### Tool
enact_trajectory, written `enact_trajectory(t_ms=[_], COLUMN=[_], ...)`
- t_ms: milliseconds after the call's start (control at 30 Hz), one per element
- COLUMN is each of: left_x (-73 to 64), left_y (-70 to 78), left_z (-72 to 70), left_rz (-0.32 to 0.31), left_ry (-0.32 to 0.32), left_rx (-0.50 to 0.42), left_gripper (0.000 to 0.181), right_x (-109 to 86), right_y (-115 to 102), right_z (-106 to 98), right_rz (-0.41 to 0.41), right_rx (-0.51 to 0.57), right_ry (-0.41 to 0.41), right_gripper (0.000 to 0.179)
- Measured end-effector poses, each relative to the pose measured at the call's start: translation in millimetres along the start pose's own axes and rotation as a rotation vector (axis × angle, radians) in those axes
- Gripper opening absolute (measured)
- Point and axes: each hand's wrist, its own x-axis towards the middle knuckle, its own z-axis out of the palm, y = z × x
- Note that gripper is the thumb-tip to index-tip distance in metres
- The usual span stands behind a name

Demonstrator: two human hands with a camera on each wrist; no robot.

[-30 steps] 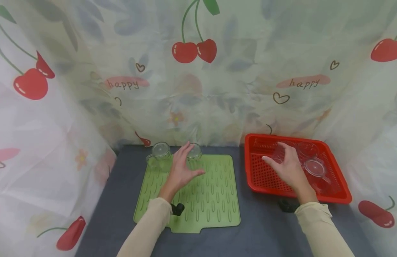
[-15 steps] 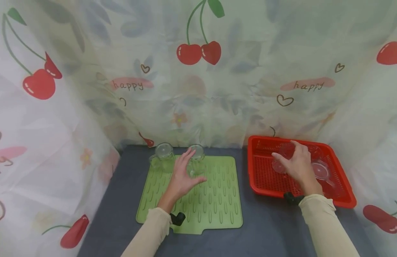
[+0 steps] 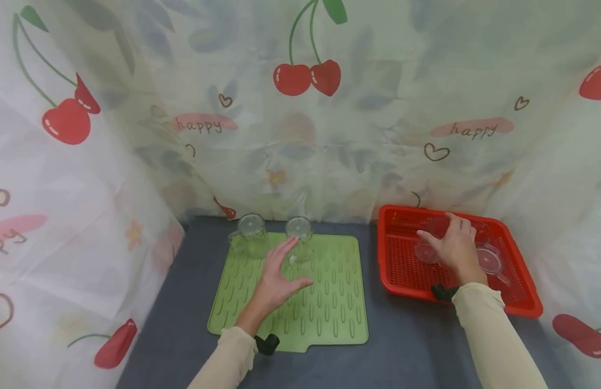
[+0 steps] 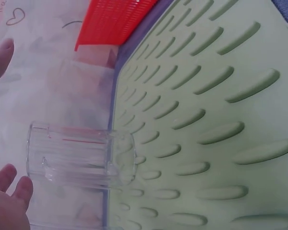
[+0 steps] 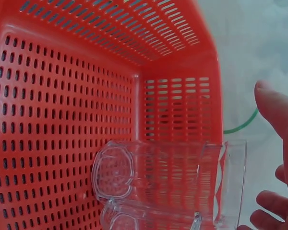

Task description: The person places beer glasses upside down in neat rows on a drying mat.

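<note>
On the table (image 3: pixel 388 356), the mat (image 3: pixel 329 292) lies to the left and the basket (image 3: pixel 396 254) to the right, with the curtain (image 3: pixel 329 178) behind both. Along the mat's far edge, the left mug (image 3: pixel 254 240) stands at the corner and the right mug (image 3: pixel 303 246) beside it, apart. Other mugs (image 3: pixel 489 261) lie in the basket. The left hand (image 3: pixel 276 282) is above the mat, before the right mug; the right hand (image 3: pixel 459 247) is over the basket
</note>
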Motion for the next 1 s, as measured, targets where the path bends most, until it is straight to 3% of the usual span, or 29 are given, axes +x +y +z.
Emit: enact_trajectory(t_ms=[200,467,667,1000], left_x=[-6.1,-14.9,-18.9,-19.8], left_y=[-0.3,-4.1,-4.6,-6.8], left_z=[2.6,5.3,5.7,6.9], left_rz=[-0.011,-0.03,-0.072,-0.071], left_ry=[-0.017,-0.01,-0.006,0.004], left_rx=[-0.017,-0.043,-0.064,-0.076], left_gripper=[0.102,0.101,0.102,0.101], right_x=[10.2,17.8,16.5,14.2], right_y=[2.0,6.0,6.8,-1.0], right_z=[2.2,5.8,9.5,18.6], right_rz=[-0.012,0.011,-0.011,-0.041], right_rx=[-0.069,-0.127,-0.155,-0.23], right_ry=[-0.015,-0.047,-0.035,0.007], right_gripper=[0.114,0.104,0.095,0.082])
